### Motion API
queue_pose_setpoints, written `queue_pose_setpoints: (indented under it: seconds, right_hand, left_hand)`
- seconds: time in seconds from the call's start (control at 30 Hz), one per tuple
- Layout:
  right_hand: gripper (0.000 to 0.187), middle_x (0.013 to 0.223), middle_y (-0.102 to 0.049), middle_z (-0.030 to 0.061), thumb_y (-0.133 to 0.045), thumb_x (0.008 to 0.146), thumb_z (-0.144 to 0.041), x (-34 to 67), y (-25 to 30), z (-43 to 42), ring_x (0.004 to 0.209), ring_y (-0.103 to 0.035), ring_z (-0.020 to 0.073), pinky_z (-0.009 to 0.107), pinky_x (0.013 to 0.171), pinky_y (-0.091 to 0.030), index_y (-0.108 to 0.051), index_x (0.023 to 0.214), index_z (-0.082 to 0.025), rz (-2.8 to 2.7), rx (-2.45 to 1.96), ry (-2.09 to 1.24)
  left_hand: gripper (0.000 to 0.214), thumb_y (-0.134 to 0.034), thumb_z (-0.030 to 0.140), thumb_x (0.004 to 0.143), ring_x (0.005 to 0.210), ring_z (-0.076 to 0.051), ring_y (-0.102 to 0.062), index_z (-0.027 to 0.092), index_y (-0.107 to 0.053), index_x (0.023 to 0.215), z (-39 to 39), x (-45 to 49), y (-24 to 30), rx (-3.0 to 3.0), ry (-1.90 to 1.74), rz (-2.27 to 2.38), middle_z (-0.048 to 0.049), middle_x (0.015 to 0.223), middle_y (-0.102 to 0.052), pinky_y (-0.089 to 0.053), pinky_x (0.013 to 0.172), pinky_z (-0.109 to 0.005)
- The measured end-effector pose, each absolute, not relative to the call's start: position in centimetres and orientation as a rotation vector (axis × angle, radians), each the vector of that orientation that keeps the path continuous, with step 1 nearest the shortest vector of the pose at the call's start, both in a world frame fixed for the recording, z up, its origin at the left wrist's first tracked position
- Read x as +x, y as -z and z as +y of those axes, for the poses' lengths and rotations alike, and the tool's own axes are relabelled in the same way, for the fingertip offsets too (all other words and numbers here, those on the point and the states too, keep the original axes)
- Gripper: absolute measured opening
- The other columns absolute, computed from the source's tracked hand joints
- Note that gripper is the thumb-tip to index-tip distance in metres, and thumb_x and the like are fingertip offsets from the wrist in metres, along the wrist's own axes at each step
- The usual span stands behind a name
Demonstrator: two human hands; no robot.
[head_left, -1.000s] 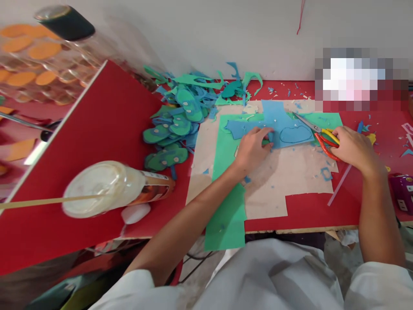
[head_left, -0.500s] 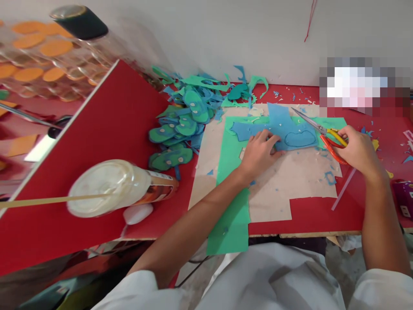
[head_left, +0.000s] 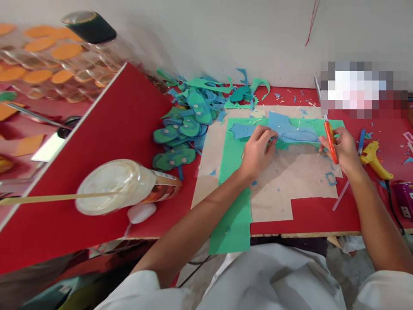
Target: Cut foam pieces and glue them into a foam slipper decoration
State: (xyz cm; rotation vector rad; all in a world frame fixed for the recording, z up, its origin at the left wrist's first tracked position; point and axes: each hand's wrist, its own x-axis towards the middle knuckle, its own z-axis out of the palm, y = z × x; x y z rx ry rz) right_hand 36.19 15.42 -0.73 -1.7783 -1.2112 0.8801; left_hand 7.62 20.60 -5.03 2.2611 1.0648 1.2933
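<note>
A blue foam-like sheet (head_left: 280,121) with a shoe-sole-like outline drawn on it lies over a green sheet (head_left: 230,232). My left hand (head_left: 257,153) is closed at the blue sheet's near edge, pinching it between thumb and fingers. In my right hand (head_left: 346,150) are scissors (head_left: 330,140) with red and yellow handles, their blades pointing up and away. The right fingertips touch the blue sheet's right end, which is slightly lifted. Beneath both sheets is a beige paper mat (head_left: 274,202).
Left of the mat lie stacked blue-green slipper-shaped cutouts (head_left: 176,158) and a heap of scraps (head_left: 209,88). A plastic cup (head_left: 109,187) with a straw stands by a red panel (head_left: 93,142). On the right are a yellow glue gun (head_left: 376,160) and a purple can (head_left: 404,196).
My right hand has moved left to the blue sheet's end, and the scissors have swung from pointing left to pointing up. The sheet's right end has lifted and tilted. The glue gun is uncovered.
</note>
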Motion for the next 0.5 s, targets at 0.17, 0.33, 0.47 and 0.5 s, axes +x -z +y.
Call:
queue_pose_setpoints:
  seconds: [0.17, 0.33, 0.47, 0.5]
  right_hand:
    - [0.068, 0.065, -0.049, -0.0087, -0.093, 0.064, -0.070, 34.3, 0.5, 15.7, 0.044, -0.034, 0.0110, 0.030, 0.039, -0.028, -0.044, 0.093, -0.032, -1.007, -1.684, -0.940]
    - [0.070, 0.068, -0.052, -0.0089, -0.097, 0.060, -0.060, 33.5, 0.5, 15.5, 0.048, -0.040, 0.0114, 0.029, 0.041, -0.030, -0.043, 0.095, -0.032, -1.001, -1.696, -0.889]
    - [0.070, 0.067, -0.053, -0.0099, -0.096, 0.064, -0.060, 32.5, 0.4, 15.0, 0.046, -0.043, 0.0122, 0.030, 0.040, -0.032, -0.040, 0.097, -0.033, -1.002, -1.638, -0.871]
    - [0.070, 0.067, -0.054, -0.0101, -0.096, 0.065, -0.060, 32.3, 0.4, 15.0, 0.046, -0.044, 0.0123, 0.030, 0.041, -0.033, -0.040, 0.097, -0.033, -0.998, -1.629, -0.858]
  left_hand:
    - [0.016, -0.055, 0.015, 0.108, 0.113, -0.019, -0.072, 0.023, -0.068, 0.110, 20.1, 7.6, 4.4, 2.265, -1.326, 0.897, -0.0089, 0.118, -0.072, -0.061, 0.102, -0.037]
    - [0.038, -0.061, 0.023, 0.106, 0.138, -0.022, -0.068, 0.031, -0.050, 0.141, 19.6, 8.3, 5.1, 1.802, -1.334, 0.927, -0.0126, 0.157, -0.060, -0.061, 0.114, -0.041]
    - [0.046, -0.055, 0.019, 0.104, 0.147, -0.021, -0.066, 0.031, -0.041, 0.147, 19.1, 8.5, 5.7, 1.217, -1.225, 0.953, -0.0148, 0.168, -0.055, -0.055, 0.126, -0.044]
    - [0.045, -0.055, 0.018, 0.103, 0.147, -0.021, -0.067, 0.030, -0.043, 0.145, 18.9, 8.5, 5.5, 1.090, -1.213, 0.946, -0.0144, 0.167, -0.057, -0.055, 0.127, -0.044]
